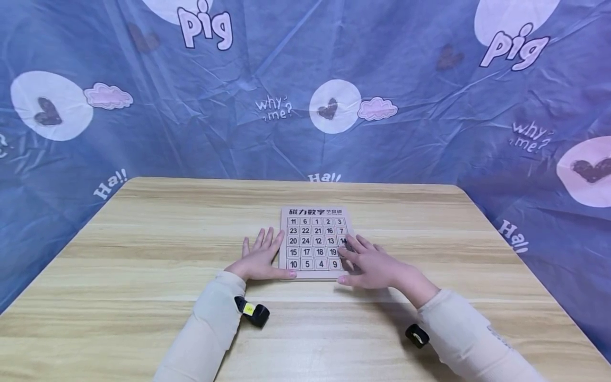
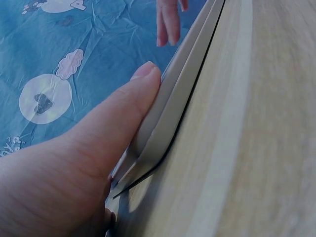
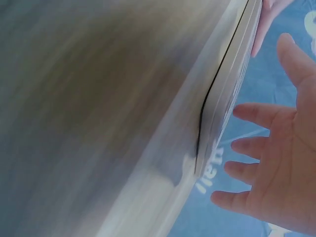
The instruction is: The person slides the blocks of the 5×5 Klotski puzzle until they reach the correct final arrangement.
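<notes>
A pale number sliding puzzle (image 1: 317, 275) lies flat on the table, with rows of numbered square tiles and dark lettering along its far edge. My left hand (image 1: 261, 262) is at its left side, fingers spread and thumb resting on the near left corner; the left wrist view shows that thumb (image 2: 143, 86) along the puzzle's rim (image 2: 170, 106). Over the puzzle's right side is my right hand (image 1: 374, 267), fingers spread, covering part of the right column. In the right wrist view its fingers (image 3: 259, 116) stand apart from the puzzle's edge (image 3: 215, 118).
The light wood-grain table (image 1: 191, 212) extends around the puzzle on all sides. A blue printed cloth (image 1: 215, 132) hangs behind it and along its sides. Both wrists carry a small black camera, the left one (image 1: 259, 315) and the right one (image 1: 417, 336), over pale sleeves.
</notes>
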Motion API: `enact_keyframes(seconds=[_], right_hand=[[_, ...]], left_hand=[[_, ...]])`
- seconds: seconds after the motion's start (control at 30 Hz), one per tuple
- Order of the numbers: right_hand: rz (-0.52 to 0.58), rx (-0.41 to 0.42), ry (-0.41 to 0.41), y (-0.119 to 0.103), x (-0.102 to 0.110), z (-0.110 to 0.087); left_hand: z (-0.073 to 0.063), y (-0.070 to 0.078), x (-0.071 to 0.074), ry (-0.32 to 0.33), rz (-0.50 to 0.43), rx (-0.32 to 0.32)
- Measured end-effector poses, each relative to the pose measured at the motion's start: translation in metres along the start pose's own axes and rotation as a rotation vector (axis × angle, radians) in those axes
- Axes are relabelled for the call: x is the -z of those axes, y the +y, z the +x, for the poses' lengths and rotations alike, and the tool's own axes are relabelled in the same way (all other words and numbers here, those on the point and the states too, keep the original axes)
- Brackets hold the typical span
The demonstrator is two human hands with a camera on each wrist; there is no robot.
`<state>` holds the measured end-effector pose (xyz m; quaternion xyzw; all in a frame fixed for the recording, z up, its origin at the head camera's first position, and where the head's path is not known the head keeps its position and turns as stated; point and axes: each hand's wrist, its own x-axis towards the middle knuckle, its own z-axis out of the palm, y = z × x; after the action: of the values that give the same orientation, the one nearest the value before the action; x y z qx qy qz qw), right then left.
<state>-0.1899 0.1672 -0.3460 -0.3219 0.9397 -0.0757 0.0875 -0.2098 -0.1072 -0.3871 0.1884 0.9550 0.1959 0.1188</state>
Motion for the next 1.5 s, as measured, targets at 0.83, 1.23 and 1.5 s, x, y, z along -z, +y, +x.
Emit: enact_keyframes(seconds=[0.83,1.23,1.5], right_hand=[[-0.082,0.121,-0.108,-0.055,-0.007,0.033],[-0.076,0.108,-0.093,-0.041,-0.003,0.022],[-0.076,0.132,-0.079,-0.036,-0.002,0.019]], left_hand=[[0.000,0.001,0.003,0.003,-0.009,-0.009],[0.001,0.001,0.003,-0.002,-0.018,0.004],[0.001,0.000,0.002,-0.005,-0.010,0.007]])
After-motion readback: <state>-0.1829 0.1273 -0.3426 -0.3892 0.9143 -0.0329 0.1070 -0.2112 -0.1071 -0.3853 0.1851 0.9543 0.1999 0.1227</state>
